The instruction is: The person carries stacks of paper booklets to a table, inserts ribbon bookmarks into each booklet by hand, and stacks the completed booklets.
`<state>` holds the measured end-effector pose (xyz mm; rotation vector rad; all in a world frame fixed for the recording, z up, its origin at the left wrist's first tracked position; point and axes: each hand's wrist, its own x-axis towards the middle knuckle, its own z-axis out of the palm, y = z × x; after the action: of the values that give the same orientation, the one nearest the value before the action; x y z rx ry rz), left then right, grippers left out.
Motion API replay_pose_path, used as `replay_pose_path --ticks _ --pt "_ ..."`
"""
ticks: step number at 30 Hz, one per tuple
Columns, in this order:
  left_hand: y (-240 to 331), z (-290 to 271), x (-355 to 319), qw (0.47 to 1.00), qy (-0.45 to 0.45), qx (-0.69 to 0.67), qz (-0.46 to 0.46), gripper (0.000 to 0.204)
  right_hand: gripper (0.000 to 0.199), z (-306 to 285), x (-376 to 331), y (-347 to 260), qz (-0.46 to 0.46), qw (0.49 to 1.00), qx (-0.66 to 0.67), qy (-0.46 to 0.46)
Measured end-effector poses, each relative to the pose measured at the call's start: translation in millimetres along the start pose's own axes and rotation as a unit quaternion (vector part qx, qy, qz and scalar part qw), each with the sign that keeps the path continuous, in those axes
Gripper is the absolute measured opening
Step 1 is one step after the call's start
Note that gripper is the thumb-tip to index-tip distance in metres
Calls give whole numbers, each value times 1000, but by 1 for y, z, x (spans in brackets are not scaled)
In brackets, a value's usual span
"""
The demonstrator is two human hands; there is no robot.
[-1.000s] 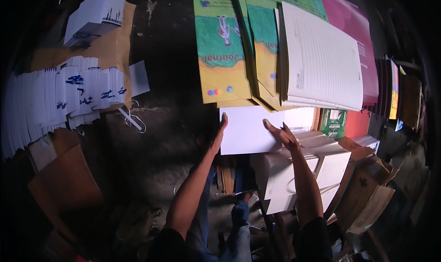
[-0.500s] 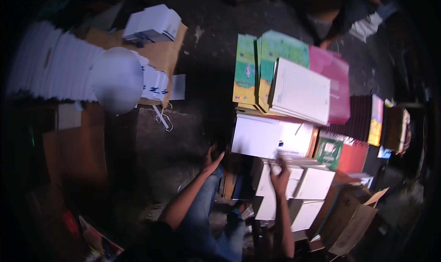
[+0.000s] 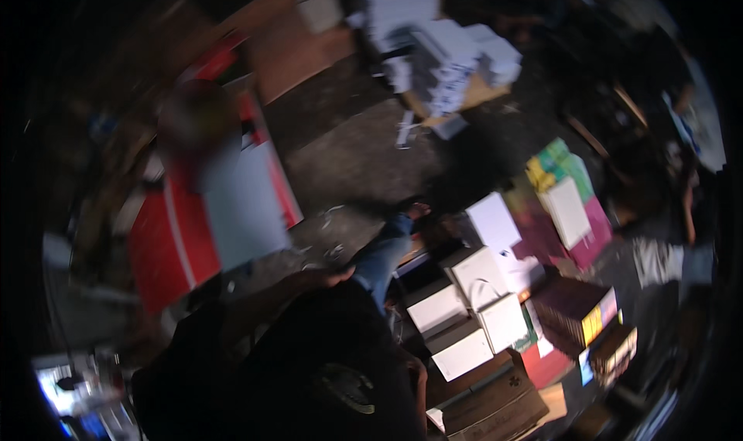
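My left hand (image 3: pixel 331 277) rests by my jeans-clad leg (image 3: pixel 385 255), blurred and dark, and its fingers do not show clearly. Only a strip of my right arm or hand (image 3: pixel 419 383) shows beside my dark shirt, close to the cardboard box; its fingers are hidden. To the right of my legs stand stacks of white-topped books or pads (image 3: pixel 460 317). Just beyond them lie white sheets (image 3: pixel 494 220). Farther right, a white pad (image 3: pixel 569 213) lies on green, yellow and magenta covers (image 3: pixel 597 228).
An open cardboard box (image 3: pixel 491 406) sits at the lower right, near a dark-sided stack of books (image 3: pixel 569 309). Red and pale boards (image 3: pixel 244 209) lie to the left. Piled white paper (image 3: pixel 445 54) stands at the back on brown card. Part of another person (image 3: pixel 687 201) shows at far right.
The view has swung left and tilted, so the stacks sit lower right and the red boards have come in. Both hands have drawn back from the stacks toward my body.
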<state>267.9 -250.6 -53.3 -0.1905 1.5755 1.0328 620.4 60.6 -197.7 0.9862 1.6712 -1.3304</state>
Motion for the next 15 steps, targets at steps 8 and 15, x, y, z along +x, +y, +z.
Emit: replay_pose_path --ticks 8,15 --pt "-167 -71 -62 895 -42 419 -148 38 52 7 -2 -66 -109 993 -28 -36" --pt "-387 -101 -79 966 -40 192 166 41 55 85 -18 -273 -364 898 147 -198"
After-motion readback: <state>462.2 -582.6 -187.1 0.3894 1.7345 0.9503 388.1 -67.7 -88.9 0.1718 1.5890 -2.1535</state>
